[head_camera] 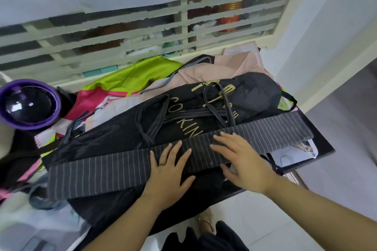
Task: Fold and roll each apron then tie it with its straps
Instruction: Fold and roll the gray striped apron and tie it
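Risk: left hand (169,171) and right hand (243,162) flat, fingers (166,155) spread, on striped apron (102,171); loose straps (195,111) may get rolled inside.

both hands (206,167) flat on folded apron (114,171), atop apron pile (214,65)

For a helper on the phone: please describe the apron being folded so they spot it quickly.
Below the barred window, aprons are heaped on a table. Topmost, under the left hand and right hand, lies a folded apron. Only it is grey with pale pinstripes.
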### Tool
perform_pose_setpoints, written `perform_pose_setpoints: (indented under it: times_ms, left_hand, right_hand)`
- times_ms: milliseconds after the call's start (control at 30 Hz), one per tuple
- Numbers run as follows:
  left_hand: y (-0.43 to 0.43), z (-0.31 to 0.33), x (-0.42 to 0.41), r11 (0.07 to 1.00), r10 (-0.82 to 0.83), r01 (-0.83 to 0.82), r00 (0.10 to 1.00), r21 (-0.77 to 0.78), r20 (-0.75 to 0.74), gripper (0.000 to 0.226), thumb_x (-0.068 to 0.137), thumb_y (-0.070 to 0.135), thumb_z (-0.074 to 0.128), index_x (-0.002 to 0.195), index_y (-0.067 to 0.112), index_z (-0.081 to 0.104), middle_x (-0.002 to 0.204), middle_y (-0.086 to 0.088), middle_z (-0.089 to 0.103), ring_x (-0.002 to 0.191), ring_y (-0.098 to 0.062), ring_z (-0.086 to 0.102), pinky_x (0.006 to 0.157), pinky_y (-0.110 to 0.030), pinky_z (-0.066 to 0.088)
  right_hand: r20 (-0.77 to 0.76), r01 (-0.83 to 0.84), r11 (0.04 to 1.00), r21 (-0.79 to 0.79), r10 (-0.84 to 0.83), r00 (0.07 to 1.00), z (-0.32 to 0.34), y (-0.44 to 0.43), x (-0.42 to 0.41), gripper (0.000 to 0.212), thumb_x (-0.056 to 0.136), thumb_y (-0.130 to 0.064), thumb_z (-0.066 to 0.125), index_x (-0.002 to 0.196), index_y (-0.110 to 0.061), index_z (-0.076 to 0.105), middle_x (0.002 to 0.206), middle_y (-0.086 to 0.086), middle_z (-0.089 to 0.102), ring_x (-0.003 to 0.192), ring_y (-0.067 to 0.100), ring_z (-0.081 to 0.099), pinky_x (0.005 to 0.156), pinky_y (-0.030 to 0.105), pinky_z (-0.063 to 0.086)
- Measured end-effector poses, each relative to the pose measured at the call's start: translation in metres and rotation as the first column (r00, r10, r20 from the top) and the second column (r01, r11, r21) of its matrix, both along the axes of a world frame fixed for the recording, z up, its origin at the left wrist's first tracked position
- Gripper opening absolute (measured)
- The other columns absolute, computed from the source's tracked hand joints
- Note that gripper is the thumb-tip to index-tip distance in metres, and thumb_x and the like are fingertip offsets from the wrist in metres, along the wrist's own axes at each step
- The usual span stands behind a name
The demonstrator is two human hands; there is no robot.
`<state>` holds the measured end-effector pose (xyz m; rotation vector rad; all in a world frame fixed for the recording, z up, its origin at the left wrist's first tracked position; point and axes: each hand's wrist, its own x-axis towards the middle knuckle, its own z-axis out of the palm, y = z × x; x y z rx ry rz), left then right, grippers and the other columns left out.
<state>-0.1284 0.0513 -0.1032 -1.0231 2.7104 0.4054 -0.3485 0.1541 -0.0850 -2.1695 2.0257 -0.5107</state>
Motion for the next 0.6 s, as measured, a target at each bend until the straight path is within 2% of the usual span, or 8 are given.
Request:
perform_pose_setpoints:
  times_ms: [67, 133, 233, 300, 333, 433, 500, 600]
  left_hand:
    - [0.000, 0.002, 0.019, 0.995, -0.051, 0.049, 0.998, -0.086, -0.022, 0.062, 0.086, 0.051, 0.037, 0.142, 0.027, 0.032, 0.149, -0.003, 0.033, 0.134, -0.025, 0.042, 0.107, -0.055, 0.030]
    - [-0.003, 0.001, 0.038, 0.985, -0.086, 0.077, 0.995, -0.156, -0.051, 0.065, 0.078, 0.034, 0.064, 0.136, 0.023, 0.039, 0.141, -0.006, 0.047, 0.123, -0.024, 0.055, 0.102, -0.050, 0.041]
    - [-0.008, -0.001, 0.053, 0.990, -0.060, 0.057, 0.998, -0.132, -0.013, 0.100, 0.041, 0.013, 0.091, 0.133, 0.017, 0.050, 0.133, -0.010, 0.057, 0.115, -0.025, 0.061, 0.096, -0.049, 0.048]
    - [-0.009, 0.000, 0.053, 0.988, -0.030, 0.035, 0.999, -0.149, 0.037, 0.105, 0.031, 0.006, 0.092, 0.130, 0.014, 0.058, 0.131, -0.010, 0.059, 0.114, -0.025, 0.062, 0.094, -0.048, 0.049]
    - [-0.008, 0.003, 0.050, 0.989, -0.015, 0.022, 0.999, -0.146, 0.048, 0.103, 0.038, 0.006, 0.092, 0.134, 0.014, 0.054, 0.136, -0.010, 0.055, 0.119, -0.025, 0.059, 0.098, -0.047, 0.047]
    - [-0.003, 0.012, 0.033, 0.990, 0.069, -0.053, 0.990, -0.129, 0.122, 0.082, 0.089, 0.011, 0.060, 0.153, 0.019, 0.010, 0.159, -0.007, 0.016, 0.146, -0.025, 0.019, 0.117, -0.049, 0.014]
    - [-0.001, 0.015, 0.017, 0.987, 0.128, -0.103, 0.968, -0.127, 0.216, 0.074, 0.098, 0.018, 0.046, 0.153, 0.022, -0.003, 0.159, -0.010, 0.011, 0.146, -0.030, 0.013, 0.115, -0.055, 0.011]
    - [0.003, 0.023, -0.011, 0.982, 0.151, -0.108, 0.937, -0.152, 0.314, 0.076, 0.098, 0.026, 0.047, 0.152, 0.026, -0.007, 0.151, -0.021, 0.018, 0.139, -0.043, 0.024, 0.109, -0.066, 0.016]
  right_hand:
    - [-0.079, -0.146, 0.987, 0.067, 0.152, 0.985, -0.010, -0.001, 0.026, 0.055, 0.078, -0.025, 0.051, 0.132, -0.020, 0.055, 0.141, 0.003, 0.050, 0.135, 0.021, 0.040, 0.112, 0.047, 0.026]
    - [-0.174, -0.164, 0.978, 0.133, 0.186, 0.967, -0.021, -0.006, 0.038, 0.057, 0.075, -0.026, 0.048, 0.131, -0.022, 0.056, 0.140, 0.002, 0.052, 0.132, 0.021, 0.046, 0.108, 0.048, 0.033]
    - [-0.220, -0.081, 0.981, 0.179, 0.120, 0.968, -0.028, -0.018, 0.042, 0.073, 0.053, -0.021, 0.081, 0.124, -0.019, 0.063, 0.132, 0.004, 0.059, 0.121, 0.023, 0.057, 0.100, 0.045, 0.039]
    - [-0.208, -0.006, 0.980, 0.197, 0.048, 0.977, -0.028, -0.024, 0.041, 0.085, 0.038, -0.014, 0.090, 0.119, -0.018, 0.067, 0.126, 0.005, 0.063, 0.114, 0.023, 0.062, 0.097, 0.038, 0.041]
    - [-0.212, 0.013, 0.982, 0.191, 0.029, 0.977, -0.028, -0.026, 0.040, 0.086, 0.035, -0.011, 0.091, 0.117, -0.018, 0.068, 0.124, 0.004, 0.065, 0.112, 0.022, 0.063, 0.095, 0.036, 0.044]
    - [-0.190, 0.042, 0.986, 0.163, -0.010, 0.982, -0.028, -0.029, 0.038, 0.084, 0.033, -0.006, 0.091, 0.113, -0.017, 0.070, 0.119, 0.002, 0.068, 0.107, 0.019, 0.066, 0.090, 0.032, 0.048]
    - [-0.171, 0.076, 0.988, 0.138, -0.052, 0.984, -0.029, -0.032, 0.035, 0.079, 0.033, -0.002, 0.090, 0.108, -0.017, 0.072, 0.112, 0.000, 0.070, 0.102, 0.017, 0.068, 0.086, 0.031, 0.052]
    - [-0.121, 0.119, 0.973, 0.198, -0.096, 0.988, -0.011, -0.039, 0.032, 0.056, 0.062, 0.005, 0.077, 0.112, -0.019, 0.070, 0.112, 0.001, 0.070, 0.106, 0.022, 0.066, 0.091, 0.031, 0.051]
